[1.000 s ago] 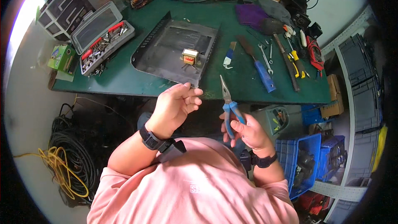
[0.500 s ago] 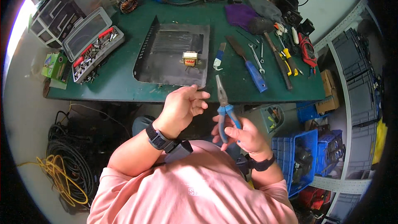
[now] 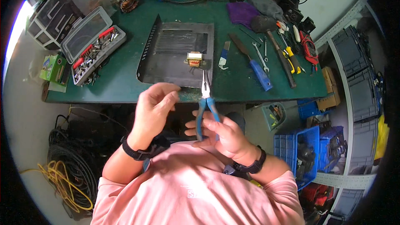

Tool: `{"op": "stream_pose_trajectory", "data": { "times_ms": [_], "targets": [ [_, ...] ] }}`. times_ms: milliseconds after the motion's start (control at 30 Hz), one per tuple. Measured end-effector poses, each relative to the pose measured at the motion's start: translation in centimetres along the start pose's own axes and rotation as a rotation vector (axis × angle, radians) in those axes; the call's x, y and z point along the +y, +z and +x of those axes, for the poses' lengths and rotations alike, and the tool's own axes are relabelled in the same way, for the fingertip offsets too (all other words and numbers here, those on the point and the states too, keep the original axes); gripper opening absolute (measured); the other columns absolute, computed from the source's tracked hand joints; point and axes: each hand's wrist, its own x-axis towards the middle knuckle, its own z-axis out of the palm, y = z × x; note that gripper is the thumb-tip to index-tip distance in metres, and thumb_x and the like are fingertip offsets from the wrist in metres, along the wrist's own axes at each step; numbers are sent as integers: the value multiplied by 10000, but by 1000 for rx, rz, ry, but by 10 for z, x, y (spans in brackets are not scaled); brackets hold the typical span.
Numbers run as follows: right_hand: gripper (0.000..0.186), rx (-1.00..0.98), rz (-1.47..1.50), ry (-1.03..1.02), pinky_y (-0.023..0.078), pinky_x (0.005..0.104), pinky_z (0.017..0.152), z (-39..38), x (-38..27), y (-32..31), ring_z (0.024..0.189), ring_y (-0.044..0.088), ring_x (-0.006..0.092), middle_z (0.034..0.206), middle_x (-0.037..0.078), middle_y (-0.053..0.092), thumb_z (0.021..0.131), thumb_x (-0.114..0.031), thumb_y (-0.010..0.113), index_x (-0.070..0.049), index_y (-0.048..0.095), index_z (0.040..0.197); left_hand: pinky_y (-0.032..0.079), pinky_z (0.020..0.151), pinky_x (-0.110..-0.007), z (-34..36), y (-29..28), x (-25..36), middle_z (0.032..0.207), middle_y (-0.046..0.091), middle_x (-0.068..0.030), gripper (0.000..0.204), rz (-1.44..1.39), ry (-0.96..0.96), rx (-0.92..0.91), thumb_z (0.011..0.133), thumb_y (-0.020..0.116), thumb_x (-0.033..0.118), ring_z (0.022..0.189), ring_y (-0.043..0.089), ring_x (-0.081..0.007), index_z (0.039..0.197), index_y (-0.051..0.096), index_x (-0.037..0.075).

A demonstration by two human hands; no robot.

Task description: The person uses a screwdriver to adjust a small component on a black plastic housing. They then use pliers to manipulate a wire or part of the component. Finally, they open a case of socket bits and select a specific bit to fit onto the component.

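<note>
A pair of long-nose pliers (image 3: 206, 87) with blue-and-grey handles is in my right hand (image 3: 227, 133). Its handles are spread a little, and the jaws point away from me toward a small transformer (image 3: 194, 59). The transformer, with a pale metal frame and red-and-yellow winding, sits on a dark sheet-metal panel (image 3: 166, 68) and is not touched by the jaws. My left hand (image 3: 153, 106) hovers at the bench's front edge, just left of the pliers. Its fingers are curled in toward the thumb; whatever they may pinch is hidden.
Right of the panel lie a utility knife (image 3: 224, 55), a blue-handled scraper (image 3: 260, 75), wrenches (image 3: 261, 58) and a hammer (image 3: 281, 60). An open socket set (image 3: 98, 52) stands at the left. Blue crates (image 3: 306, 158) are below right; coiled cables (image 3: 66, 158) lie below left.
My left hand has moved left and nearer to me, its fingers curling more. My right hand has carried the pliers leftward, bringing the jaws close to the transformer. The view has shifted slightly.
</note>
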Motion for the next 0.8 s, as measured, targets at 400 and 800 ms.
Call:
{"op": "stream_pose_trajectory", "data": {
  "times_ms": [400,800],
  "targets": [
    [330,29,196,-156,578,478,820,33,12,25,1051,636,308,1150,171,611,980,-255,538,-49,499,1235,478,699,-332,47,-62,-5,926,636,-118,276,888,414,467,776,688,74,751,588,-237,1042,658,11],
    [415,26,135,-117,566,455,850,35,1,16,1105,614,341,1229,212,590,950,-256,521,-31,482,1297,497,740,-367,52,-62,-16,894,669,-168,270,895,340,455,792,664,53,783,635,-291,1059,661,10]
  ]
}}
